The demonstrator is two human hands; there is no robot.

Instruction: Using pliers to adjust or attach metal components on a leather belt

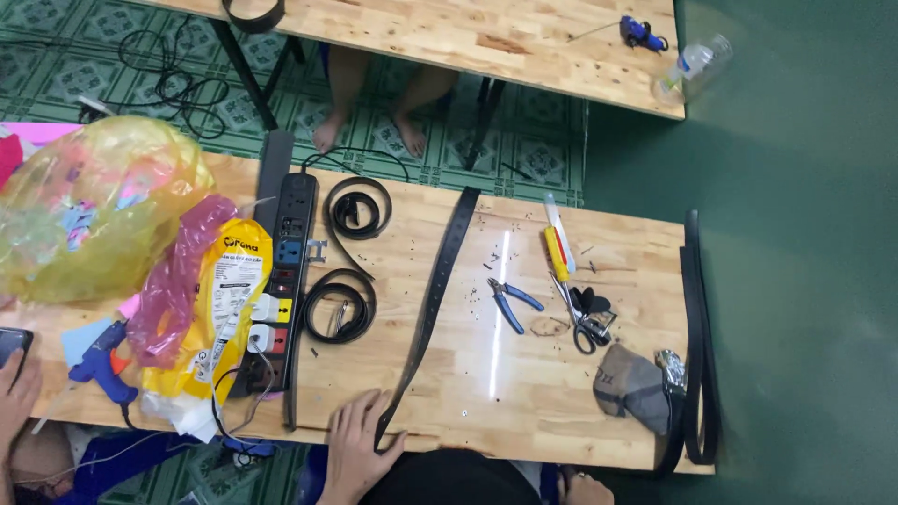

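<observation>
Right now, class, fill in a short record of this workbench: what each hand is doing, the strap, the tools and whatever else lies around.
left hand: left hand rests at the table's near edge, fingers on the end of the black belt strap
right hand: right hand barely visible at the bottom edge, state unclear
strap: lies flat, running diagonally across the wooden table
tools: blue-handled pliers, scissors, yellow utility knife
left side: power strip, blue glue gun, two coiled belts
</observation>
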